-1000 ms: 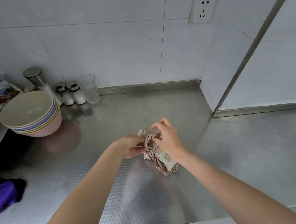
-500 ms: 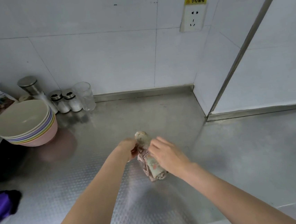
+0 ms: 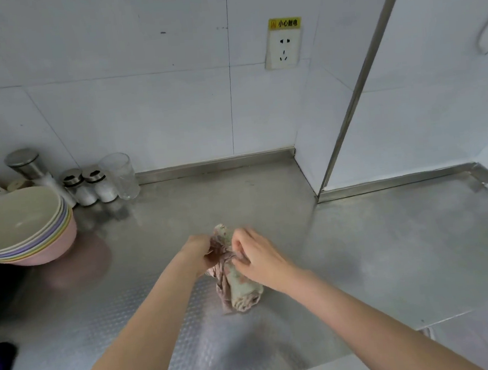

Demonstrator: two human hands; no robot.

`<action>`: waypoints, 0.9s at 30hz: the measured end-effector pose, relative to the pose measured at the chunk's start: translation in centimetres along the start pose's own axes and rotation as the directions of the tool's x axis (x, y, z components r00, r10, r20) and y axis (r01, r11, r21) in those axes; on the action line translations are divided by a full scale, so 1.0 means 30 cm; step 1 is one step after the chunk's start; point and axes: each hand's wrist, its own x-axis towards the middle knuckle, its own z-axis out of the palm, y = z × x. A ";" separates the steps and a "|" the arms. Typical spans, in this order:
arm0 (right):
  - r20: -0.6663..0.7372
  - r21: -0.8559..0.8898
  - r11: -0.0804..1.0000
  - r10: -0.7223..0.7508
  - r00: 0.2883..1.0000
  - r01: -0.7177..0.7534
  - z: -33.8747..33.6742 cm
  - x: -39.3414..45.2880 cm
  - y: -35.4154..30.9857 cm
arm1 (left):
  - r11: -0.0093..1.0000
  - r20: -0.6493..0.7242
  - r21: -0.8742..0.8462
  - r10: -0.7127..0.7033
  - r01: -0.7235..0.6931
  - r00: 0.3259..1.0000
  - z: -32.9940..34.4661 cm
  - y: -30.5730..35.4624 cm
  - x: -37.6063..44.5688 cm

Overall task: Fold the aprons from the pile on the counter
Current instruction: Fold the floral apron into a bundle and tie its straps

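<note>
In the head view, a rolled apron (image 3: pixel 236 278) was held above the counter (image 3: pixel 377 249). Its strap (image 3: pixel 222 259) was pinched by the left hand (image 3: pixel 199 256) and right hand (image 3: pixel 255 256); even tension probably needed keeping for a tight wrap.

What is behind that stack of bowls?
Behind the stack of bowls stand a steel-lidded canister, two shakers and a clear glass by the wall. The bowls hide the canister's base.
</note>
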 end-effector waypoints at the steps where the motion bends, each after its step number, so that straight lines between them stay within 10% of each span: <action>1: 0.015 -0.014 0.998 0.055 0.998 -0.055 -0.009 0.011 -0.015 | 1.000 0.038 0.010 0.015 -0.016 0.999 0.010 0.016 -0.025; 8: -0.035 -0.086 0.949 0.301 0.953 -0.303 -0.140 0.025 -0.089 | 0.989 0.047 0.061 0.133 -0.136 0.990 0.034 0.167 -0.169; 13: 0.058 -0.048 0.991 0.130 0.990 -0.128 -0.240 -0.019 -0.176 | 0.959 -0.041 0.146 0.252 -0.243 0.967 0.046 0.234 -0.230; 27: -0.196 -0.050 0.972 0.217 0.956 -0.230 -0.522 -0.181 -0.187 | 0.860 0.402 0.274 0.303 -0.430 0.864 0.299 0.340 -0.595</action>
